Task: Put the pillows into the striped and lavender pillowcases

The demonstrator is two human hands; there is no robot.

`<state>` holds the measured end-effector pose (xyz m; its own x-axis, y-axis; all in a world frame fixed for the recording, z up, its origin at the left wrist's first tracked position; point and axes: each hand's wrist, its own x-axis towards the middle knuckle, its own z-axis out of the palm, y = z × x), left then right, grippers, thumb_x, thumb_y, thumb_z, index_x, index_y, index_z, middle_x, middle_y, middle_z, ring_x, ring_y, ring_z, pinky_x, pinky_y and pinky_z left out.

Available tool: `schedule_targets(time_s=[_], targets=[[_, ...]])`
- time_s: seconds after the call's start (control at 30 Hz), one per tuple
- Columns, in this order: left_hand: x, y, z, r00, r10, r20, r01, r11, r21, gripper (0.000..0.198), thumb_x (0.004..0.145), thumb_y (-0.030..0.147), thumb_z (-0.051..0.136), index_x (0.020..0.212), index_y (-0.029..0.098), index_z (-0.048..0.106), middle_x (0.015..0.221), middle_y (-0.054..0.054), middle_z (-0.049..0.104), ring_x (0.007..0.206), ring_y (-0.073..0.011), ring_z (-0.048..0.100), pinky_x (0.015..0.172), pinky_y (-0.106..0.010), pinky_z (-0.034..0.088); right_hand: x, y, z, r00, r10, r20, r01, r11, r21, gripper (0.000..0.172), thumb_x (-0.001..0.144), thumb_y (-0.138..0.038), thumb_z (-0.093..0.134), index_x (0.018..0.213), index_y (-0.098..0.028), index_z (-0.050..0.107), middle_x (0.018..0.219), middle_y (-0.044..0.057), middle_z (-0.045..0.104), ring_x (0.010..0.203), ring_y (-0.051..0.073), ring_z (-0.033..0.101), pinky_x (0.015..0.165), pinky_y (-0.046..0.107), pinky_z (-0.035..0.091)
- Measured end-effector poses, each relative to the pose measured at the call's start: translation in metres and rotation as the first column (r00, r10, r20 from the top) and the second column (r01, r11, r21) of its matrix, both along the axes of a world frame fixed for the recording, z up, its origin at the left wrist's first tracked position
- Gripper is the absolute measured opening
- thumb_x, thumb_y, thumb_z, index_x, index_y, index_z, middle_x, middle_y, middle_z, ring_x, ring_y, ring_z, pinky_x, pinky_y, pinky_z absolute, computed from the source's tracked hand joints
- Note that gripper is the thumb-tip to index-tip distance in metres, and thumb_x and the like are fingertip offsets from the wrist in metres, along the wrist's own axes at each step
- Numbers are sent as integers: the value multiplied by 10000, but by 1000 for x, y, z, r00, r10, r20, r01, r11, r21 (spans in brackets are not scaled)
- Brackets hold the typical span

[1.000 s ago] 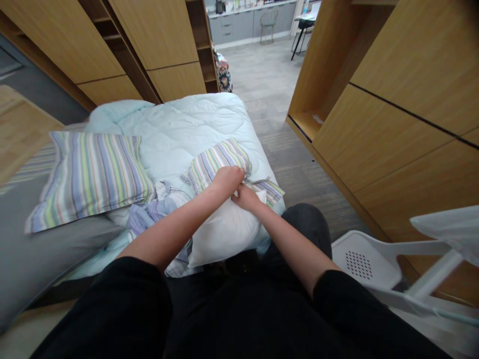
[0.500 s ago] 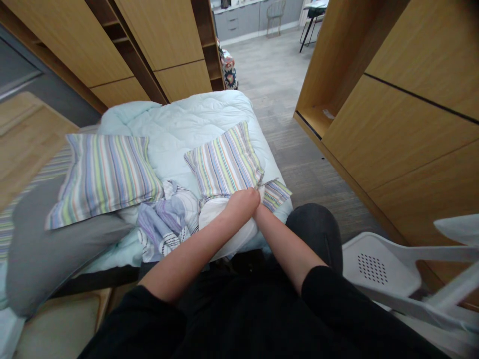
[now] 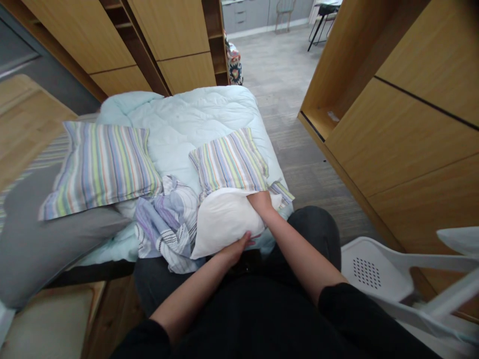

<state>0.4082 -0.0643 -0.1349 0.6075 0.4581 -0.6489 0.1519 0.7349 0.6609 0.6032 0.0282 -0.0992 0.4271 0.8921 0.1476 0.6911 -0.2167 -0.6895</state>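
A white pillow (image 3: 220,219) lies at the near edge of the bed, its far part inside a striped pillowcase (image 3: 232,164). My left hand (image 3: 237,247) holds the pillow's near edge, thumb on top and the other fingers partly hidden beneath. At the line where white cloth meets stripes, my right hand (image 3: 261,200) reaches in at the right side, its fingers hidden by the fabric. A striped flap (image 3: 282,192) of cloth sticks out to the right of it. Left of the pillow is a crumpled purple and white cloth (image 3: 168,219).
The bed carries a pale blue quilt (image 3: 179,112). On its left rest a striped pillow (image 3: 103,167) and a grey cushion (image 3: 33,249). Wooden cabinets (image 3: 404,144) stand at right, with a white chair (image 3: 362,269) close by my knee.
My hands were together at the pillowcase's near edge. Now the left hand has come down to the pillow's near edge, and more of the white pillow shows.
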Motion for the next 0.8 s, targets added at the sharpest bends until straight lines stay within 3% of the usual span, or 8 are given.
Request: schedule_targets(time_s=[0.07,0.17,0.27,0.33,0.4,0.57,0.7,0.8], targets=[[12,18,9,928,303,218,-292,953,-79,588,979,620,643,1388,200,688,1518,-144,632,1455,-328,558,1232,-529,428,-4,-9,14,998,52,38,-52,999,-16,486,990,-468,593,1336,-142,690,1264,210,730,1320,358,616,1193,504,434],[25,52,30,693,643,325,-631,760,-157,440,971,328,701,1390,198,672,1448,-113,688,1338,-250,654,1116,-411,549,13,-37,19,981,191,30,-194,971,140,548,1010,-512,584,1439,-175,630,1425,184,658,1368,340,582,1178,506,455],[25,93,50,558,765,323,-763,626,-164,428,893,108,640,1313,159,704,1230,-89,783,1045,-181,756,931,-302,607,38,-73,-3,995,104,2,-101,955,279,420,1064,-318,405,1385,-239,664,1427,125,650,1355,283,582,1146,503,476],[19,120,61,529,768,361,-777,610,-158,387,863,84,587,1216,144,733,1089,-74,805,916,-162,759,858,-285,609,44,-90,-25,999,15,35,-22,978,207,432,1007,-183,352,1214,-200,731,1214,147,715,1193,289,644,1052,509,518],[13,143,72,521,745,416,-769,622,-151,326,855,116,562,1123,141,745,997,-70,805,875,-175,757,834,-311,613,37,-94,-42,992,96,81,-104,988,110,330,917,-148,468,1063,-183,762,1045,135,736,1054,285,663,985,481,540],[4,164,100,544,695,470,-758,647,-79,234,863,246,608,1030,140,734,897,-62,790,813,-212,757,765,-337,608,-5,-39,-26,803,523,286,-559,828,55,408,902,-179,611,1290,-181,737,1342,150,707,1320,312,573,1158,498,427],[3,157,117,589,673,447,-738,674,-41,217,935,261,585,1041,145,734,926,-77,797,851,-222,763,821,-355,613,-18,33,-2,799,474,370,-508,862,-6,417,963,-248,558,1319,-113,727,1382,200,697,1373,383,542,1239,545,340],[3,154,123,620,669,410,-721,692,-39,238,979,277,589,1109,144,738,974,-85,803,850,-224,763,847,-381,621,-15,67,-7,829,430,358,-453,891,-22,544,963,-286,565,1467,-94,634,1555,190,585,1488,379,448,1307,516,259]])
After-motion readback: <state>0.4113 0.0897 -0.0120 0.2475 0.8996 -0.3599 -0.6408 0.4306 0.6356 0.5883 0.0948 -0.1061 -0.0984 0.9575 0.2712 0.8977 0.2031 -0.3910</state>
